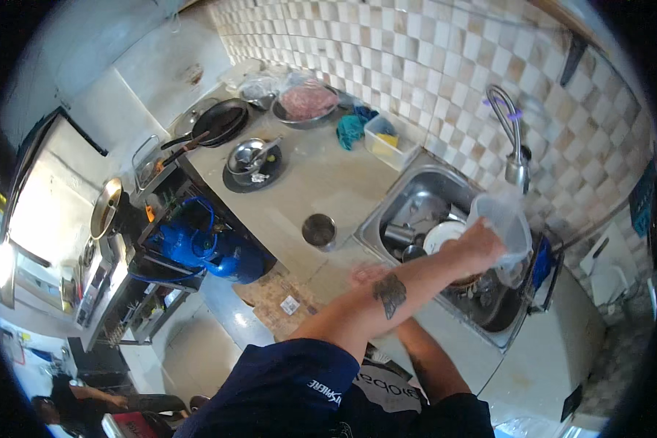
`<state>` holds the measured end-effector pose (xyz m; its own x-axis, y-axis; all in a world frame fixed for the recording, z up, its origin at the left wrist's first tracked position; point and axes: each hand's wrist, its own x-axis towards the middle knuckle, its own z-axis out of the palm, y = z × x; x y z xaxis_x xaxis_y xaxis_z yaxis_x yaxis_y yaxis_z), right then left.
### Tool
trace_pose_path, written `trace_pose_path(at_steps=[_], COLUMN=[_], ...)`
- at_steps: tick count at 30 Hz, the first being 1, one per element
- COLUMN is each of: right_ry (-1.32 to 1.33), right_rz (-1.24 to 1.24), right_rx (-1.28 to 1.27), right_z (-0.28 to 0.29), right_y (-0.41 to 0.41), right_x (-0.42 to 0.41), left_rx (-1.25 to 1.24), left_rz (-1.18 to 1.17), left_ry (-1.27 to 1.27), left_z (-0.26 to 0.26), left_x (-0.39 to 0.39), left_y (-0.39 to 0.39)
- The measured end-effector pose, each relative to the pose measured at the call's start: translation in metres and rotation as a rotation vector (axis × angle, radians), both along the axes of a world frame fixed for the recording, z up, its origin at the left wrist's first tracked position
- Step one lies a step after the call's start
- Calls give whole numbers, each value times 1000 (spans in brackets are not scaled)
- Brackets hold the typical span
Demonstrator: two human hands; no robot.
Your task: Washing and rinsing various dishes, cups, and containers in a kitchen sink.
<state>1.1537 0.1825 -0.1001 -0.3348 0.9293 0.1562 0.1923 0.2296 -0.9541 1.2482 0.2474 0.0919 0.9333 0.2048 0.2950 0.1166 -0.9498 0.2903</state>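
My left arm crosses over my right one and reaches to the right. My left hand [479,243] grips a translucent plastic container [506,222] above the sink, below the faucet [517,164]. Behind my left forearm, my right hand [366,272] shows as a blur over the counter edge; its fingers are not clear. The steel double sink [372,222] holds a white dish [441,235], a metal cup [399,234] and other dishes, partly hidden by my left arm. On the counter [339,178], a steel cup [319,231] stands left of the sink.
Farther along the counter are a steel bowl [246,156], a black frying pan [222,123] and a basin with a bag of pinkish food [308,101]. A plastic bin [386,143] adjoins the sink. Blue gas cylinders [232,263] stand below. A person [96,402] is at lower left.
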Motion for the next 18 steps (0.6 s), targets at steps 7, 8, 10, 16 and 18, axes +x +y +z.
trace_pose_path(at_steps=[7,8,10,16,18], right_ry=[-1058,-1069,-895,-635,-479], right_rz=[-338,-332,-518,-984,-1072], right_rx=[165,100,116,251,38], right_z=[87,105,88,76,83], right_y=[-13,-22,-47,-124,-135], right_x=[133,126,135,120,114], left_rx=[-99,-103,-97,-452,-483], left_rz=[110,135,155,225,346], left_ry=[26,45,-34,17,-34], left_z=[-14,-21,-27,-46,-60], left_x=[-35,-38,-23,12,36], left_y=[34,39,26,31,62])
